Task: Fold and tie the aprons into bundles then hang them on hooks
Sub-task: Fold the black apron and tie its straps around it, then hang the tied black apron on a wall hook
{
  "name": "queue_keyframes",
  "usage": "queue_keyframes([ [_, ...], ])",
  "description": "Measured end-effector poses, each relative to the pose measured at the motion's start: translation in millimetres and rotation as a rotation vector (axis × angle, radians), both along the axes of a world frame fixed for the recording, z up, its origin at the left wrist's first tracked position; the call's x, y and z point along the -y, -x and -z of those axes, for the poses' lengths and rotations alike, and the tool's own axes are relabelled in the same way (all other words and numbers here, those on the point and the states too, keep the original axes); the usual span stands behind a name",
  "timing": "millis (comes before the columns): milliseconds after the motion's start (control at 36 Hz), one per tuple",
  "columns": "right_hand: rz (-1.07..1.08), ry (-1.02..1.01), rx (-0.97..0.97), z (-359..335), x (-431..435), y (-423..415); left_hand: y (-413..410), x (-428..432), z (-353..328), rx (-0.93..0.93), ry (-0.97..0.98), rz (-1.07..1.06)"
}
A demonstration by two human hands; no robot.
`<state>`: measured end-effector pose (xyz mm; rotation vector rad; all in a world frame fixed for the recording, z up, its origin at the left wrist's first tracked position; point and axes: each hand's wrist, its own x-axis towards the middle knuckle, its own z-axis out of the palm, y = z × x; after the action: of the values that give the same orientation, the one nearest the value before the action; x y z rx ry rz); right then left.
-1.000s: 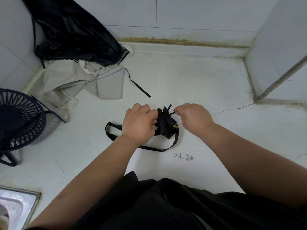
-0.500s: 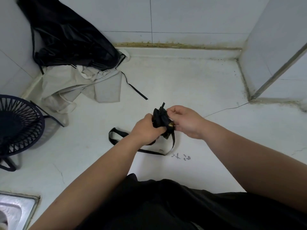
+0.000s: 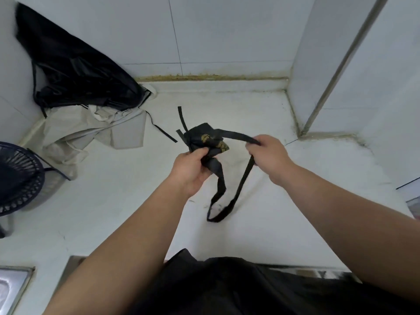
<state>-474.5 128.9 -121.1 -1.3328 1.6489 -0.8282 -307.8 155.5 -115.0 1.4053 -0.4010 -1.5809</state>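
The bundle point(image 3: 205, 138) is a small black apron, folded up tight, with a bit of gold print on it. It is held up just above the white table point(image 3: 295, 212), near the middle. The left hand point(image 3: 189, 169) grips it from below, fingers curled round the cloth. The right hand point(image 3: 270, 155) is closed on the long strap point(image 3: 241, 185) that comes off the top of the bundle. The strap goes through that fist, hangs down in a loop and comes back up to the bundle. Two short strap ends point(image 3: 181, 119) poke out at the far side.

I think the tying is done, or nearly done, and the knot is being pulled snug. Next the loop needs to go over a hook. I see no hook from here.

At the back left lie a black apron point(image 3: 75, 71) and a pale apron point(image 3: 91, 133), not folded yet. A dark basket point(image 3: 18, 176) sits at the left edge.
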Motion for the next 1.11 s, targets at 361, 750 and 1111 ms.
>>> queue_keyframes([
  [361,-0.18,0.09,-0.115,-45.4,-39.7,70.2,86.5,-18.1,-20.6,0.856,0.45,0.574],
  [750,0.391,0.062,0.73,-105.9,-70.6,111.0,104.8,-19.3,-69.5,0.572,0.496,0.391],
  [1111,0.394,0.317,0.316,-176.9,-80.4,100.4,125.5,-21.5,-145.3,0.365,0.614,0.555],
])
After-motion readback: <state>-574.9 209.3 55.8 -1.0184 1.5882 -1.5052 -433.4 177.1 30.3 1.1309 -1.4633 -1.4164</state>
